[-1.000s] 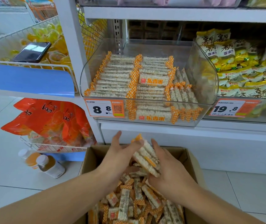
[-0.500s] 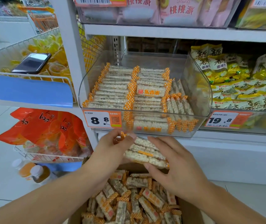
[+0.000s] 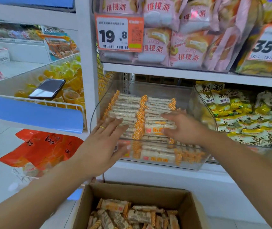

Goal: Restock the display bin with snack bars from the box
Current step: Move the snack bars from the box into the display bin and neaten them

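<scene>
The clear display bin (image 3: 203, 113) on the middle shelf holds rows of white snack bars (image 3: 127, 104) with orange checked ends. My left hand (image 3: 105, 138) reaches over the bin's front edge, fingers straight and spread, lying on the front of the left row. My right hand (image 3: 183, 128) is over the right row, with a small stack of bars (image 3: 156, 125) held between its fingers on top and its thumb in front. The cardboard box (image 3: 148, 194) stands open on the floor below, with several loose bars (image 3: 132, 215) inside.
A neighbouring bin of yellow-and-white packets (image 3: 241, 116) sits right of the display bin. Pink pastry packs (image 3: 178, 38) fill the shelf above. To the left, a phone (image 3: 47, 88) lies in a wire basket (image 3: 52, 103), and orange bags (image 3: 41, 147) hang below it.
Both hands lifted a stack of bars out of the box and up into the display bin. The left hand has come off the stack and spread flat. The view tilted upward.
</scene>
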